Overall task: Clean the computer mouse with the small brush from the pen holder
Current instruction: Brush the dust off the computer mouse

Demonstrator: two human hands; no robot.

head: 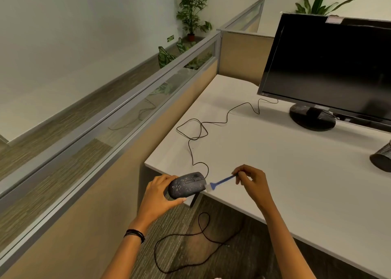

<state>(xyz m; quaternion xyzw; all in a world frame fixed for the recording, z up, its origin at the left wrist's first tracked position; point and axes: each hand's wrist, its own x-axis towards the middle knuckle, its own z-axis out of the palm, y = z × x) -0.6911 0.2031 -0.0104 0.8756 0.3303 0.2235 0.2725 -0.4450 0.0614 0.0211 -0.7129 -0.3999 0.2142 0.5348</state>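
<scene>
Now left hand (157,196) clasps the speckled mouse (187,184); right hand (252,181) pinches the brush (221,181).

Office cubicle, white desk (296,162), monitor (330,67), glass-topped partition (127,113)

That dark matt plastic computer mouse (187,185) is speckled all over with pale flecks. The small blue plastic brush (220,182) has whitish bristles. The white worktop (285,162) looks smooth and matt, while the black monitor screen (330,67) is glossy.
</scene>
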